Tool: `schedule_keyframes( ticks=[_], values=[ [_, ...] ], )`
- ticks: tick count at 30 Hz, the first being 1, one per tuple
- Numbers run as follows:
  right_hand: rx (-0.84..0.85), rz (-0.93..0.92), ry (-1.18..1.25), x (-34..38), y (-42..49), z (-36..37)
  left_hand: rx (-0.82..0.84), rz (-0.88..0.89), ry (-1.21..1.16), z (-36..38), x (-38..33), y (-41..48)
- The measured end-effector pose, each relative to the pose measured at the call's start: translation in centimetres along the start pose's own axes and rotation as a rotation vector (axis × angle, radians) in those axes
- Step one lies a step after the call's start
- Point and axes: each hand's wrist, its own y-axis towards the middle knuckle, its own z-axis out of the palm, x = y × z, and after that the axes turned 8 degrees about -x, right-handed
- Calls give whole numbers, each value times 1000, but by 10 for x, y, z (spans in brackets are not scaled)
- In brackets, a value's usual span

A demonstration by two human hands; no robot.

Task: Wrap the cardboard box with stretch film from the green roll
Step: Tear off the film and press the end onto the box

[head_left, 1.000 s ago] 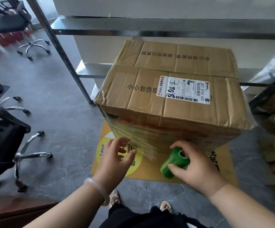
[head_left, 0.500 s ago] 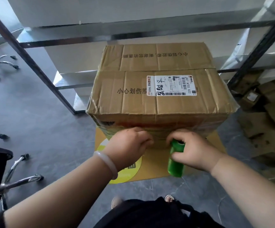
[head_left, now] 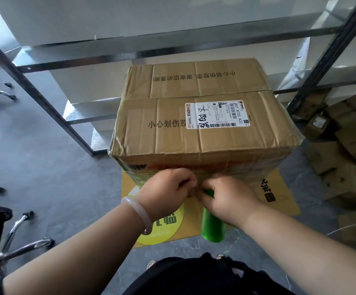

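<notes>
While my right hand [head_left: 229, 199] curls its fingers around the upper end of the green roll [head_left: 212, 222], I see the roll hanging upright below the palm, its lower end free above the yellow floor mat [head_left: 279, 195]. My left hand [head_left: 166, 189] sits just beside it, knuckles up and fingers folded tight, its fingertips meeting the right hand's at the front face of the cardboard box [head_left: 204, 126] (what they pinch there I cannot tell, though they look pressed to the wrapped face). A pale bangle [head_left: 137, 213] rings the left wrist. Stretch film [head_left: 247, 167] already bands the box's front, glossy and wrinkled. On top of the box lies a white shipping label [head_left: 217, 114] beside printed characters. Behind stands a metal rack [head_left: 45, 96]; flattened cartons [head_left: 343, 137] pile up to the right, and chair bases [head_left: 19, 237] show on the left.
</notes>
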Motion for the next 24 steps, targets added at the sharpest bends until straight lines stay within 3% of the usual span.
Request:
schedule_keyframes(
  ticks=[6,20,24],
  values=[
    [-25,53,-57,6,4,13,-41,-5,-22,5,5,-2],
    [20,0,-125,5,11,22,-51,-306,-382,9,0,-12],
    [66,-2,-150,5,13,26,-39,-314,-385,9,-1,-13]
  ],
)
